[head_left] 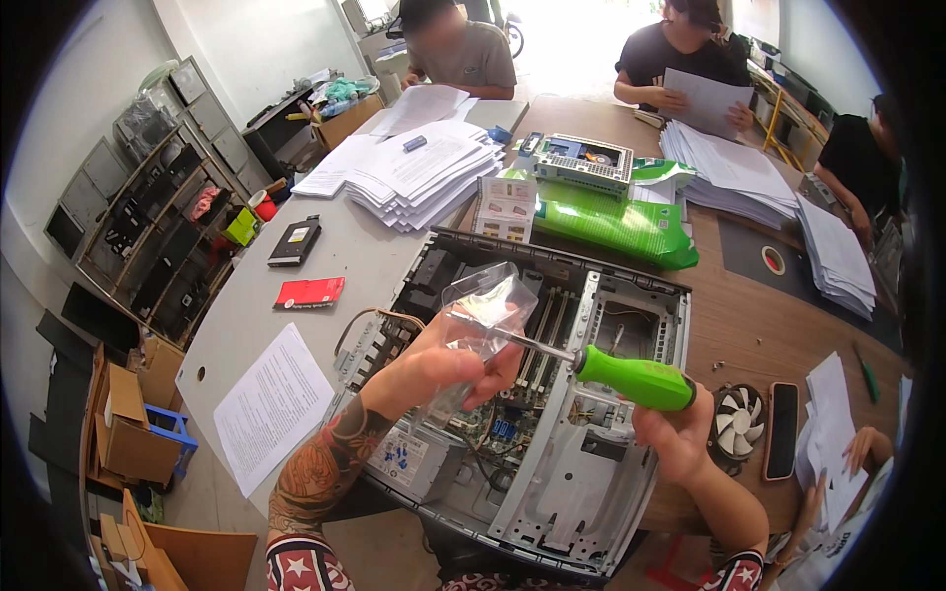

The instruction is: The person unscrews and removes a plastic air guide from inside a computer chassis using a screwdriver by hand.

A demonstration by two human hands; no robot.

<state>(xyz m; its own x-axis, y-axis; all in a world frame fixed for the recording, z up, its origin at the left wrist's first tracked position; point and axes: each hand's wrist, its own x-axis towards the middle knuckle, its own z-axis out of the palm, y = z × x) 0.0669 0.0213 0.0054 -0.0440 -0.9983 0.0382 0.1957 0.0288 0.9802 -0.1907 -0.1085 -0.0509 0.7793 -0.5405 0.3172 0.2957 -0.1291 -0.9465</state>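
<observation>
My right hand (680, 433) is closed round the green handle of a screwdriver (636, 378), whose metal shaft points left. Its tip reaches my left hand (448, 360), which is closed on a crinkled clear plastic bag (493, 295). Whether anything small lies inside the bag I cannot make out. Both hands are above an opened desktop computer case (562, 473), lying flat. Inside it show a circuit board with memory slots, a power supply (412, 463) at the near left, and metal drive bays on the right.
Beyond the case lie a green plastic package (611, 222) and a metal drive cage (581, 163). Paper stacks (414, 172) cover the far table. A black drive (295, 241) and red packet (309, 293) sit left; a fan (737, 422) and phone (781, 430) right. Several people sit around.
</observation>
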